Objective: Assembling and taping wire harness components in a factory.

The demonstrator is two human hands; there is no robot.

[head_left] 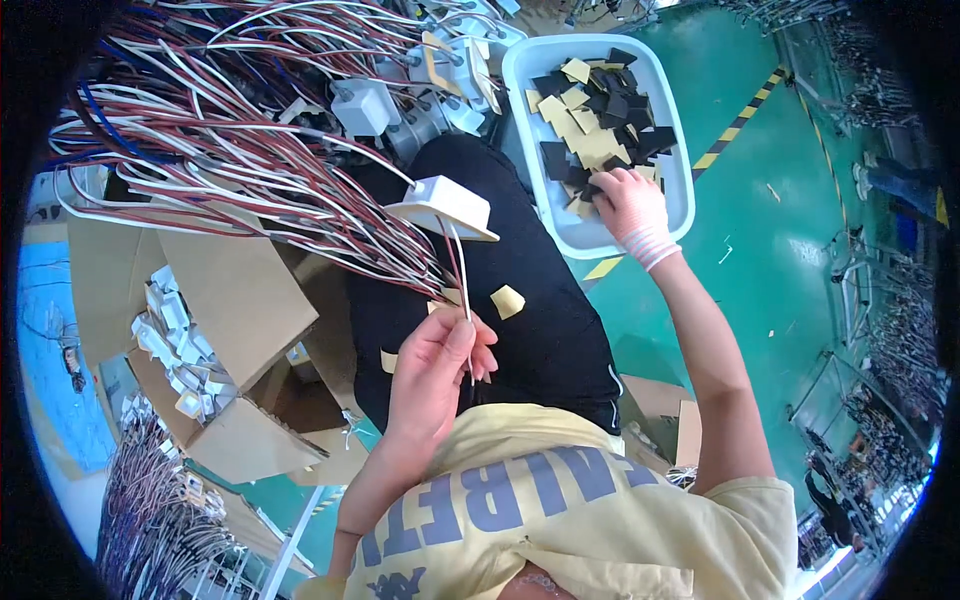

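My left hand (440, 365) pinches a pair of wires (463, 285), one white and one brown, between thumb and fingers. They run up to a white plastic housing (450, 203) with a tan flange, which rests tilted over my dark-trousered lap. To the right, my right hand (635, 205), with a striped band at the wrist, reaches into a pale blue tub (683, 205). Its bent fingers press together among black foam pads (615, 105) and yellowish pieces (590, 140). Whatever is between those fingertips is hidden.
Bundles of brown and white wires (220, 120) with more white housings (365, 107) spread across the upper left. An open cardboard box (230, 290) at left holds small white parts (180, 340). A yellowish scrap (507, 301) lies on my lap. Striped tape (735, 125) marks the green floor.
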